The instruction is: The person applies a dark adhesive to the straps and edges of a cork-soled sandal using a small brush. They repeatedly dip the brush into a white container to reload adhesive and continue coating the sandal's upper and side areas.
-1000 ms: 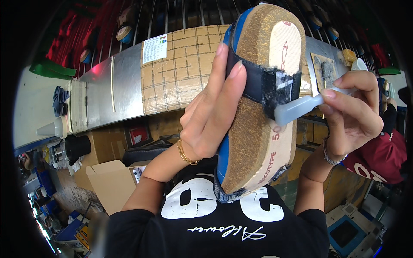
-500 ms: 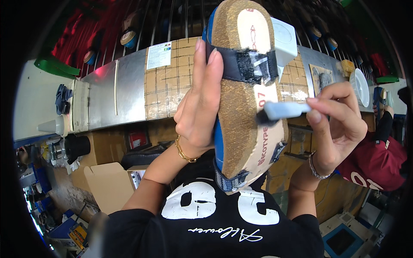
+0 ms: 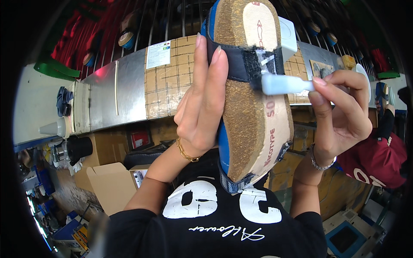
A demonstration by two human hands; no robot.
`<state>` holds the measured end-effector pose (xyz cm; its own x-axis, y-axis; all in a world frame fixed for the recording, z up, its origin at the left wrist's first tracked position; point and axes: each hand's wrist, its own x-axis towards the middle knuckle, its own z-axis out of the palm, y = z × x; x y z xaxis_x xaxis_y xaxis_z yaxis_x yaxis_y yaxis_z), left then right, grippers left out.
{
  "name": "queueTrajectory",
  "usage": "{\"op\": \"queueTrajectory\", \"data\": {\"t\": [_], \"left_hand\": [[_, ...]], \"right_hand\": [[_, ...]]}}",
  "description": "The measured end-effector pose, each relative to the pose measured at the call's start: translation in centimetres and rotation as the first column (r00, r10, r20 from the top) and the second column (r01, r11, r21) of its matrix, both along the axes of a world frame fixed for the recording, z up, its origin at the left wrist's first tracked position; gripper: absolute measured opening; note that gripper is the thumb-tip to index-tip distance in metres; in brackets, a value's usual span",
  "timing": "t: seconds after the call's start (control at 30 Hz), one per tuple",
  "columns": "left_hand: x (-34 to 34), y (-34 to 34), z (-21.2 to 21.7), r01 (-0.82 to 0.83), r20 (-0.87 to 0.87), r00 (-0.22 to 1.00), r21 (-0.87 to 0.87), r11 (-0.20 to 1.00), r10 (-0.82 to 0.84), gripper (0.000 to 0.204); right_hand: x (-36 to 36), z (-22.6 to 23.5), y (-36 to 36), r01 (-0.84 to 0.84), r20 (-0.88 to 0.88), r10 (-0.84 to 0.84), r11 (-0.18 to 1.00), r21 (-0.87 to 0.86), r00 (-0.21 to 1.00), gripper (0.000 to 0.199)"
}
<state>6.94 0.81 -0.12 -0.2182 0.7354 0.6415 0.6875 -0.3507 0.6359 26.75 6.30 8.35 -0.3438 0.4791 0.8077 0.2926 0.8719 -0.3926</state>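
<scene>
My left hand [image 3: 199, 105] grips a cork-bottomed sandal [image 3: 238, 129] from its left side and holds it upright, underside facing me. Blue material, apparently a shoe last, shows along the sandal's left edge. A dark strap [image 3: 230, 62] wraps onto the underside, its rough black end streaked with something whitish and wet-looking. Lower down, a blue-grey woven strap [image 3: 232, 182] folds over the other end. Between thumb and fingers of my right hand [image 3: 344, 105] is a small brush [image 3: 284, 84] with a pale handle. Its dark tip is at the lower edge of the dark strap; whether they touch is unclear.
Behind the sandal, a metal bench [image 3: 129, 86] carries a taped cardboard sheet [image 3: 172, 86] and a white container [image 3: 288, 36]. Metal rods with more lasted shoes [image 3: 126, 40] lie beyond. An open carton [image 3: 105, 185] stands lower left. Another person in maroon [image 3: 374, 159] works at right.
The brush in my right hand has moved up the underside, from the pale middle strip to the dark strap. The sandal has shifted slightly right and turned a little in my left hand.
</scene>
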Motion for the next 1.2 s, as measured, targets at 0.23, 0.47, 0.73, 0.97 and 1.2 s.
{"op": "queueTrajectory", "data": {"t": [0.23,0.47,0.73,0.97,1.2], "left_hand": [[0.0,0.4,-0.5,0.021,-0.022,1.0,0.101,0.995,-0.019,0.057],[0.1,1.5,-0.8,-0.037,-0.026,0.999,0.212,0.977,0.043,0.056],[0.2,1.6,-1.2,-0.236,0.035,0.971,0.313,0.92,0.238,0.057],[0.4,2.0,0.0,-0.205,0.005,0.976,0.35,0.914,0.217,0.061],[0.6,2.2,0.3,-0.213,-0.036,0.968,0.41,0.887,0.249,0.069]], "right_hand": [[1.4,0.0,0.4,-0.113,0.075,0.121,0.988,-0.103,0.99,0.025],[1.4,-0.4,-1.2,-0.102,0.026,0.108,0.981,-0.168,0.994,0.026],[0.1,-1.6,-2.6,-0.037,-0.05,0.032,0.992,-0.118,0.998,0.038],[1.0,-0.5,-3.0,-0.108,0.079,0.119,0.985,-0.135,0.99,0.031],[-0.2,-0.3,-1.9,0.003,-0.135,-0.032,0.977,-0.213,0.99,0.029]]}}
